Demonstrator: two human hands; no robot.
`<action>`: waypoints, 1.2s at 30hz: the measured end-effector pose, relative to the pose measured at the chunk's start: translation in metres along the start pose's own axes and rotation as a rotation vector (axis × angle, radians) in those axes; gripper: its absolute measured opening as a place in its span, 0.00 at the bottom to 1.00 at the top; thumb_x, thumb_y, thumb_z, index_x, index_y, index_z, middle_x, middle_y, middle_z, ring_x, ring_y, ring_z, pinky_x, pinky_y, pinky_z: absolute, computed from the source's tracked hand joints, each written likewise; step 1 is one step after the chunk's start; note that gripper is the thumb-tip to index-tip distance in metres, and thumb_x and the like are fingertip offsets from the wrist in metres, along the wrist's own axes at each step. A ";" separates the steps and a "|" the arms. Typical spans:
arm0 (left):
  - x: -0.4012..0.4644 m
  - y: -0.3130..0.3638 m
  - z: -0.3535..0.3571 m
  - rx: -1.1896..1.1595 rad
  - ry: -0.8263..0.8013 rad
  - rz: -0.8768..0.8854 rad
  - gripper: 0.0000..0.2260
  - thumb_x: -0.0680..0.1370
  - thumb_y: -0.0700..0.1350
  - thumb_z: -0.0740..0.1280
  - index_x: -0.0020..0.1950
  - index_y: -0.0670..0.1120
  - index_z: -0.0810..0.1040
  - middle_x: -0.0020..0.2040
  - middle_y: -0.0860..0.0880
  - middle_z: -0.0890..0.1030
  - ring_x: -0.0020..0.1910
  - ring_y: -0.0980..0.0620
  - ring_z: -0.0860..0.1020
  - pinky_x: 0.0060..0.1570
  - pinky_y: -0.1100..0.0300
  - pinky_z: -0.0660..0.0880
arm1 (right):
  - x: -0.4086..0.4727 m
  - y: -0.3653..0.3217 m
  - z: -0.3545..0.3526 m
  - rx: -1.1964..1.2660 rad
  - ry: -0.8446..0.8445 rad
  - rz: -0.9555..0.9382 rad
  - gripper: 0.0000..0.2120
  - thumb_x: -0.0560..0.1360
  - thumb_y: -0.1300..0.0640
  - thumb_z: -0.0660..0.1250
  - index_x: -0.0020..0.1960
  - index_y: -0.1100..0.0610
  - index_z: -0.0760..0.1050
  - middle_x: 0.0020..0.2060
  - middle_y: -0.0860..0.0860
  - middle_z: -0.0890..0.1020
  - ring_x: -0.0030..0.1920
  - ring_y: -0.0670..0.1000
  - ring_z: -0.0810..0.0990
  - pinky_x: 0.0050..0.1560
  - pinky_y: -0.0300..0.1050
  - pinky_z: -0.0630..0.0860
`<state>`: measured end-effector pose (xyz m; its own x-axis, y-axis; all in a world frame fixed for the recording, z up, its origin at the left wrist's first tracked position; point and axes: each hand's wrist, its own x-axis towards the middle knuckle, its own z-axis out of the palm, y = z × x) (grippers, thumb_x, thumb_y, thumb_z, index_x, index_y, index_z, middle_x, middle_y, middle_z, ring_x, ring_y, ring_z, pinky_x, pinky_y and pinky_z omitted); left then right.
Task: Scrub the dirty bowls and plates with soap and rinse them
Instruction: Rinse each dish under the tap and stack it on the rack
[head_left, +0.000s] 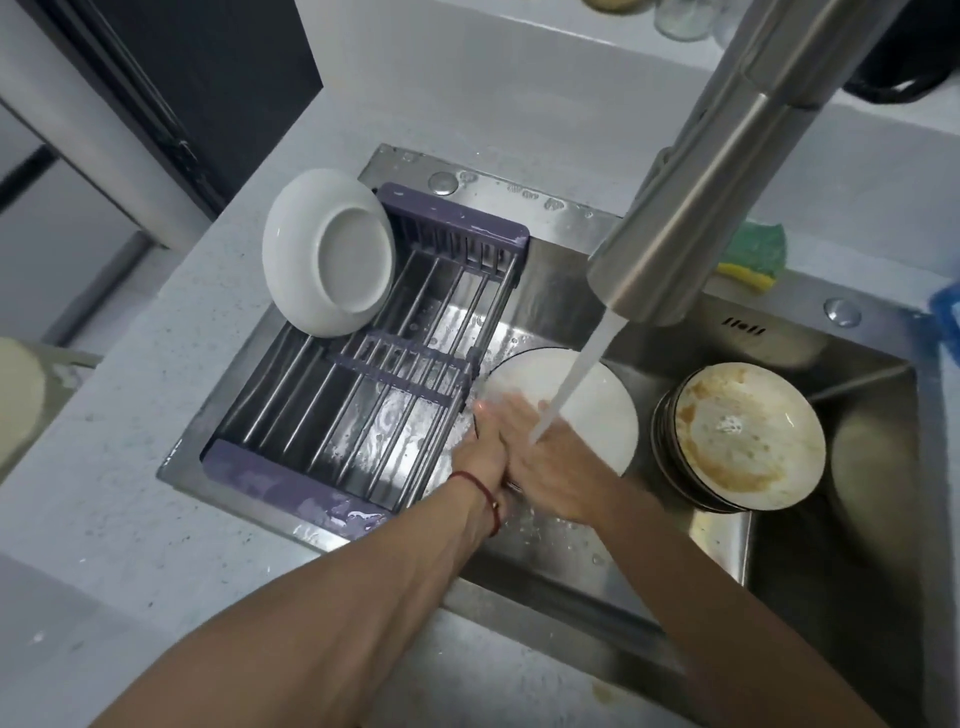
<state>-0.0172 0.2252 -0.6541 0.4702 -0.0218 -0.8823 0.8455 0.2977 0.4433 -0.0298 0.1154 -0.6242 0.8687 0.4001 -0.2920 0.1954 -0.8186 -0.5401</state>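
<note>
Water runs from the steel faucet (727, 171) straight onto the white plate (597, 410), which sits low in the sink (597, 582) at about five o'clock from the purple drying rack (363, 364). The right hand (550, 462) lies flat across the plate's face under the stream, fingers straight and together, rubbing rather than gripping. The left hand (480, 449) has the plate's nine o'clock rim, fingers curled over the edge, as best I can tell.

That plate is stiff glazed ceramic, likely slick and breakable if it drops on steel. The rim is the place to hold it, thumb on top, fingers underneath.

At three o'clock waits the stack of dirty plates (737, 436), its top one smeared brown. One rinsed white dish (327, 254) leans on the rack at ten o'clock. A green-and-yellow sponge (753, 257) sits half behind the faucet.

The left fingertips are hidden under the plate, the plate's lower edge is covered by both hands, and how many plates the stack holds I can't count.
</note>
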 end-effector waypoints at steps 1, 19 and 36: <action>-0.001 0.004 0.000 -0.006 0.005 0.026 0.38 0.74 0.75 0.60 0.65 0.43 0.80 0.52 0.39 0.87 0.49 0.40 0.87 0.55 0.38 0.83 | -0.018 0.003 -0.003 0.078 -0.068 -0.071 0.25 0.87 0.43 0.47 0.82 0.47 0.56 0.76 0.46 0.67 0.75 0.44 0.64 0.79 0.45 0.56; -0.010 0.033 0.019 0.336 0.113 0.145 0.41 0.75 0.76 0.57 0.62 0.40 0.80 0.51 0.43 0.86 0.49 0.42 0.86 0.52 0.48 0.84 | -0.066 0.046 0.006 -0.181 0.218 -0.205 0.28 0.80 0.52 0.68 0.79 0.51 0.68 0.77 0.51 0.70 0.77 0.52 0.67 0.77 0.49 0.64; -0.010 0.018 0.036 0.683 0.049 0.366 0.38 0.74 0.72 0.62 0.77 0.50 0.66 0.69 0.41 0.76 0.65 0.37 0.78 0.57 0.41 0.80 | -0.048 0.003 -0.028 1.641 0.525 0.632 0.21 0.72 0.65 0.74 0.64 0.63 0.78 0.56 0.60 0.86 0.57 0.64 0.84 0.60 0.68 0.78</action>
<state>0.0026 0.1967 -0.6316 0.7517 0.0112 -0.6595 0.6140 -0.3772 0.6934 -0.0585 0.0818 -0.5897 0.7262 -0.1911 -0.6604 -0.4886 0.5324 -0.6913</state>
